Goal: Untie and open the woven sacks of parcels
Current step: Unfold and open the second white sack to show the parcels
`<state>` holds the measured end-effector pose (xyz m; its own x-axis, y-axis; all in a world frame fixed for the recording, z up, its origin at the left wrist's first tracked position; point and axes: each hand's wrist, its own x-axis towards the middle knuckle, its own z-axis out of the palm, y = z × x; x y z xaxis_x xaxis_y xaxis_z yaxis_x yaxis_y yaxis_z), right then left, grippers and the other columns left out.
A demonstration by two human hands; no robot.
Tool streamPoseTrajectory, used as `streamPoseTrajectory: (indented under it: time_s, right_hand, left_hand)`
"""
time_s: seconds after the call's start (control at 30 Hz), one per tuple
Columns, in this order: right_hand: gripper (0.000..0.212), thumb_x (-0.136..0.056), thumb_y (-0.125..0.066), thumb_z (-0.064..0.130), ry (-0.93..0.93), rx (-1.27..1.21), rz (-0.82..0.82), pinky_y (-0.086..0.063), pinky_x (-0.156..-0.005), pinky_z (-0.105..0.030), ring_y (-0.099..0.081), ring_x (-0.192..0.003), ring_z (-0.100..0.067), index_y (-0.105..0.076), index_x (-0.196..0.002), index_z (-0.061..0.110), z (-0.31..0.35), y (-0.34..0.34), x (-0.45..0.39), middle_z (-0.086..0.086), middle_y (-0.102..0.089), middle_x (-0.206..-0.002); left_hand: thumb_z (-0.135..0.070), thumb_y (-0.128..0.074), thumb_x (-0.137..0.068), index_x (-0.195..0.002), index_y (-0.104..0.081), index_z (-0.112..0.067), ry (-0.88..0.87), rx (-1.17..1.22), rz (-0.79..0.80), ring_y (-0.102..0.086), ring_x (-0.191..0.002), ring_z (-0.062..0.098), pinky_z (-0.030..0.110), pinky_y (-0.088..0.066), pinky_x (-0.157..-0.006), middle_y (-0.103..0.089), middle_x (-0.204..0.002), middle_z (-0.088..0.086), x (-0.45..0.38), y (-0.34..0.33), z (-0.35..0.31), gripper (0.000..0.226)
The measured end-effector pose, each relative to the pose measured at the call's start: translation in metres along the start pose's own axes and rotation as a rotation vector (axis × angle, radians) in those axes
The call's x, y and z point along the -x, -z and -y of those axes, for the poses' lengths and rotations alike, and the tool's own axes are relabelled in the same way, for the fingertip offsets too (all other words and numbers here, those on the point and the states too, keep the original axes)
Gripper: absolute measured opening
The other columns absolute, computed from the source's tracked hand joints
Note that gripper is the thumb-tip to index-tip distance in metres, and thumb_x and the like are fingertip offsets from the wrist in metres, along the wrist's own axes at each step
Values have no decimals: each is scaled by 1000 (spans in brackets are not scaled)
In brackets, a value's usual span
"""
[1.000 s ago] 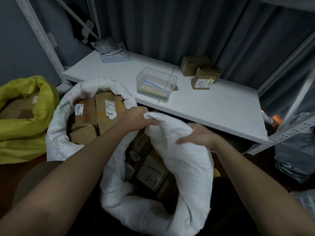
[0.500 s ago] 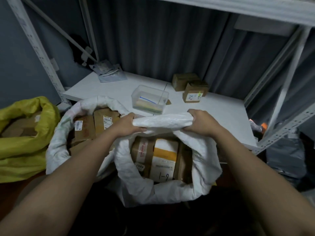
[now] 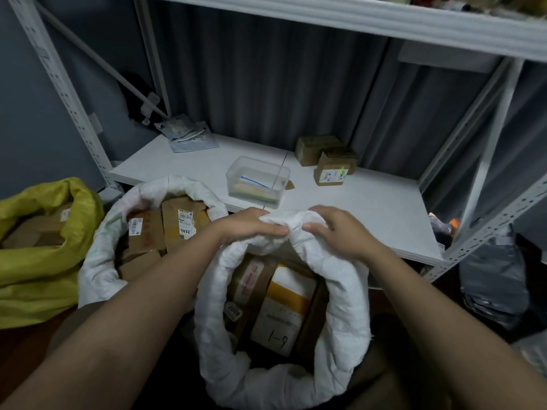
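Observation:
A white woven sack [image 3: 340, 315] stands open right in front of me, its rim rolled down into a thick collar. Cardboard parcels [image 3: 281, 303] fill it, one marked "1-6". My left hand [image 3: 245, 229] and my right hand [image 3: 337, 232] both grip the far part of the rolled rim, fingertips nearly touching. To the left stands a second white sack [image 3: 100, 261], open and holding brown boxes with labels. A yellow sack [image 3: 38, 279] at the far left is open too.
A white shelf board [image 3: 370, 214] behind the sacks carries a clear plastic tub [image 3: 257, 182], two small cardboard boxes [image 3: 328, 161] and flat mailers [image 3: 189, 137]. Metal rack uprights stand left and right. Grey bags [image 3: 494, 285] lie at the right.
My hands have come together along the far rim, bunching it between them. The sack's mouth now stands wide, with the parcels showing. The camera has tilted up.

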<state>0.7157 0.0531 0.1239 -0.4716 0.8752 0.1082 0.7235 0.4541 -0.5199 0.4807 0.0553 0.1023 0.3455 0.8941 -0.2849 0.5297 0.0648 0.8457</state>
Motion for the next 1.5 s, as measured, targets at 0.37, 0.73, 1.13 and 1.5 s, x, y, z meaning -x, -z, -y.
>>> streamPoseTrajectory:
  time_s: [0.37,0.73,1.13,1.5]
  right_hand:
    - [26,-89,-61,43,-383,-530,18,-47,-84,-29,-61,-95,-17,-66,-102,22,1,-14,-16,1,-66,-100]
    - [22,-100,-46,24,-594,-611,164,-49,-86,-26,-63,-89,-11,-62,-104,9,-3,-50,16,-5,-63,-98]
    - [16,-95,-56,17,-707,-831,-322,-44,-56,-15,-56,-72,-12,-67,-100,7,26,-44,37,0,-63,-81]
    - [29,-100,-47,24,-639,-1341,-325,-53,-89,-37,-63,-104,-24,-58,-121,8,19,-7,-12,-12,-65,-114]
  left_hand:
    - [-31,-76,-76,-97,-61,-22,-92,-1,-193,-63,-94,16,27,-50,-81,-67,-96,-6,5,-23,20,27]
    - [-51,-65,-79,-111,-50,-21,-271,-643,-183,-57,-101,18,34,-46,-81,-57,-106,-6,4,-26,6,46]
    - [-17,-54,-81,-131,-43,-15,-81,-765,-698,-37,-117,30,36,-28,-98,-43,-128,13,-13,-46,-17,51]
    - [-50,-43,-94,-152,-5,-21,106,411,-375,-32,-138,25,39,-34,-109,-24,-155,2,-13,-91,-62,75]
